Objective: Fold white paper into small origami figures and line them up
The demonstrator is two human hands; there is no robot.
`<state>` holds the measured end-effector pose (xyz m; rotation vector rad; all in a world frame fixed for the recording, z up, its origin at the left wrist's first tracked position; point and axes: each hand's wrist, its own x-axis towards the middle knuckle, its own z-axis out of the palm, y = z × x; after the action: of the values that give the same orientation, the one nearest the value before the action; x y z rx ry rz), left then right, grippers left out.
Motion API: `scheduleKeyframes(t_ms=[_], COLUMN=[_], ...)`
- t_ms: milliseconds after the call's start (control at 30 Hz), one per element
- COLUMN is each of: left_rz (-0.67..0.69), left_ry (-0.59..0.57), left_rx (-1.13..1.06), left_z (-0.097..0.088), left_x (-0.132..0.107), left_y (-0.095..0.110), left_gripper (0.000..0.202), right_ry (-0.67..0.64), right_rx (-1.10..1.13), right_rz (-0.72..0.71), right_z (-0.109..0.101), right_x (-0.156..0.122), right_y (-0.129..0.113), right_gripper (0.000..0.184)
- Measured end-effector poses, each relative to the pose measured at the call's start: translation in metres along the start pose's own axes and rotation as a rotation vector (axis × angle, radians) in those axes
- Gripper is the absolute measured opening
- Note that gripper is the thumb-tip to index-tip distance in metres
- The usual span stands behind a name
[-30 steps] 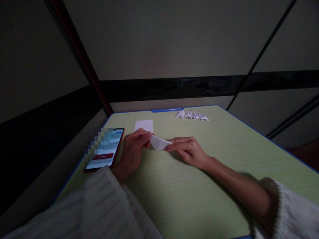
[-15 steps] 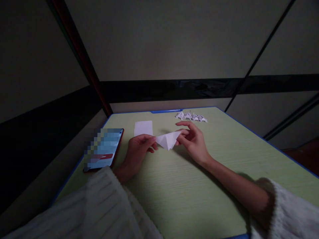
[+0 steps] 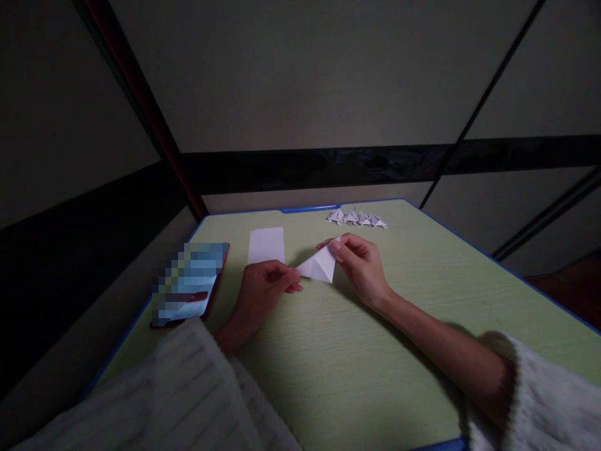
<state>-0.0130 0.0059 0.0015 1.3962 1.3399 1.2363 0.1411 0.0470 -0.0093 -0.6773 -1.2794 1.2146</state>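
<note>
A folded piece of white paper, roughly triangular, is held up between my two hands over the table. My left hand pinches its left corner between thumb and fingers. At the upper right corner, my right hand grips the paper with the thumb on the near side and the fingers behind. A flat stack of white paper sheets lies just beyond my left hand, which hides its lower edge. Behind my right hand, several folded white paper pieces sit in a row.
A phone or tablet with a red edge and a lit, partly blurred screen lies at the left. The light green table has a blue rim. A pale wall with a dark band stands right behind the table.
The folded paper has tilted, its right end now higher. My right thumb has come onto the paper's face, and the right fingers have closed around its corner. The view has shifted slightly.
</note>
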Motion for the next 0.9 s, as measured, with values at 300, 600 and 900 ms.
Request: scheduleKeyframes(t_ms=[300, 600, 900], left_rz=[-0.086, -0.057, -0.04], left_ry=[-0.174, -0.147, -0.153], left_rx=[-0.029, 0.033, 0.053], left_z=[0.0071, 0.0068, 0.0066], left_x=[-0.0007, -0.002, -0.0034], left_y=[-0.0055, -0.0011, -0.0016], left_gripper=[0.015, 0.022, 0.022], right_ry=[0.021, 0.002, 0.037], right_rx=[-0.114, 0.106, 0.074], right_rz=[0.063, 0.037, 0.068], right_z=[0.007, 0.0067, 0.0047], right_x=[-0.0039, -0.0033, -0.0015], right_y=[-0.0038, -0.0022, -0.0054], right_gripper=[0.01, 0.018, 0.008])
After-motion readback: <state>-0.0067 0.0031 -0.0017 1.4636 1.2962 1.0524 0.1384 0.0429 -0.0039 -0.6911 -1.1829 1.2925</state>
